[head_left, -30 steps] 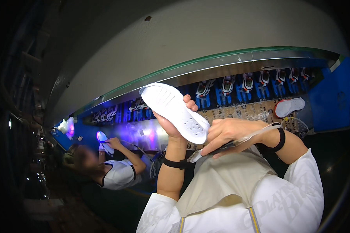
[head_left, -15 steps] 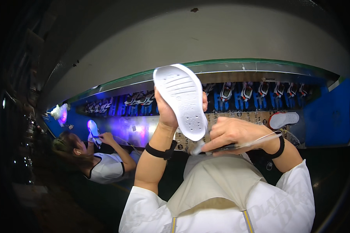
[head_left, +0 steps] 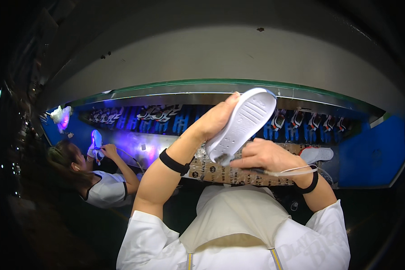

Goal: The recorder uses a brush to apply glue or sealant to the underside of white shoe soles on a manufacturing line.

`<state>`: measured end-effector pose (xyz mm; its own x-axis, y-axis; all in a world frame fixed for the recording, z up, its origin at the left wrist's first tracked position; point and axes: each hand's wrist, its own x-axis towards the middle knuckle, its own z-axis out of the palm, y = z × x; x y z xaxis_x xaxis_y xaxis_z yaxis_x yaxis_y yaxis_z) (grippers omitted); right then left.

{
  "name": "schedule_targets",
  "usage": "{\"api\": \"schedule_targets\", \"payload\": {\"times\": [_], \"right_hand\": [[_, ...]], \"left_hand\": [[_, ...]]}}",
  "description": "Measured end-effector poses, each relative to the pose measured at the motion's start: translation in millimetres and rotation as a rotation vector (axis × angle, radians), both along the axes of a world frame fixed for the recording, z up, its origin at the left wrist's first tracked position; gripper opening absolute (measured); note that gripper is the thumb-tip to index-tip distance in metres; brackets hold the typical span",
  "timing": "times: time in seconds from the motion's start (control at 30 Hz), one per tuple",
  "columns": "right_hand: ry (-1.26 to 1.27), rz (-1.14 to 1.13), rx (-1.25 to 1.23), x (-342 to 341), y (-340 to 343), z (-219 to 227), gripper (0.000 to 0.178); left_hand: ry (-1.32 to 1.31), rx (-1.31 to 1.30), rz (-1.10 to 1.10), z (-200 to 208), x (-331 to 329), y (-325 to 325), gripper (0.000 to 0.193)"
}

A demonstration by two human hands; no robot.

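Note:
My left hand grips a white shoe sole by its left edge, the grooved and dotted face toward me. The sole leans, its wide end up and to the right. My right hand is closed round a dark-handled brush, with a thin clear tube running back along the wrist. The brush's greyish tip is at the narrow lower end of the sole and looks to be touching it. Motion blurs the tip a little.
A second white sole with a red edge lies on the cardboard-covered bench at right. Beyond it, several shoe uppers sit on blue racks under a metal ledge. At left, a co-worker holds another sole.
The sole has tilted, its upper end swinging right. My left hand now grips it from the left, and the brush has moved onto its lower end. The view has shifted slightly.

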<state>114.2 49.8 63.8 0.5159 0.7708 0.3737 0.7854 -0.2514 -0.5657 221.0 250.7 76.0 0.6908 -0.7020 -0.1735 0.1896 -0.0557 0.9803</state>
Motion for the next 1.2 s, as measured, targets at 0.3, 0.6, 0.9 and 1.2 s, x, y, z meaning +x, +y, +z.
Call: {"api": "schedule_targets", "payload": {"times": [0.3, 0.6, 0.9, 1.2], "right_hand": [[-0.098, -0.006, 0.02, 0, 3, 4, 0.035], [0.088, 0.063, -0.012, 1, -1, 0, 0.035], [0.126, -0.07, 0.016, 5, -1, 0, 0.039], [0.167, -0.028, 0.039, 11, 9, -26, 0.034]], "left_hand": [[-0.096, 0.457, -0.104, 0, 3, 0, 0.089], [-0.127, 0.597, -0.118, -16, 4, 22, 0.086], [-0.04, 0.556, -0.059, -42, 1, 49, 0.084], [0.257, 0.065, 0.371, -124, -3, 111, 0.078]]}}
